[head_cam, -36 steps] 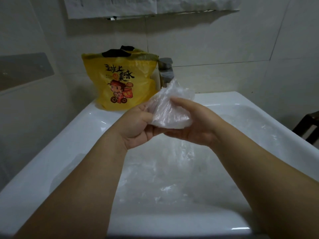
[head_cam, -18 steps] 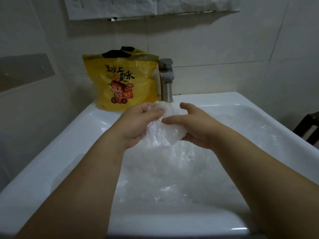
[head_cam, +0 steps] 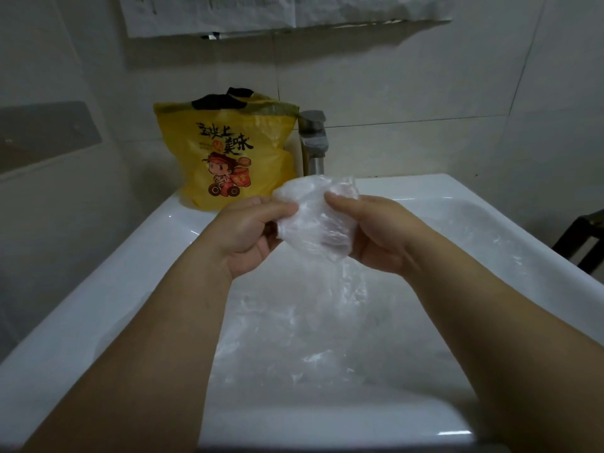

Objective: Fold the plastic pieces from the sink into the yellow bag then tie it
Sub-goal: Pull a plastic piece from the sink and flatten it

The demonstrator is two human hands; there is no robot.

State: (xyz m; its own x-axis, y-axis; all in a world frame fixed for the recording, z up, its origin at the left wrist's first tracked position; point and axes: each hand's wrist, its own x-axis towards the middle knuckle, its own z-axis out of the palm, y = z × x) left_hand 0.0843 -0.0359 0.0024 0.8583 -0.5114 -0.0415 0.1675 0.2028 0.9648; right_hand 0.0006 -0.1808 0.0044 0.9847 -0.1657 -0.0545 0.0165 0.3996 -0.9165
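Clear plastic piece (head_cam: 315, 220) pinched by left hand (head_cam: 251, 233) and right hand (head_cam: 380, 237) above sink (head_cam: 98, 305), yellow bag (head_cam: 228, 152) behind.

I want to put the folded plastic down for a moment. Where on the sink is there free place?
The left rim, between the yellow bag and the near corner, is bare. So is the back ledge right of the faucet. The basin is crowded with loose plastic, and the bag and faucet fill the back left corner.
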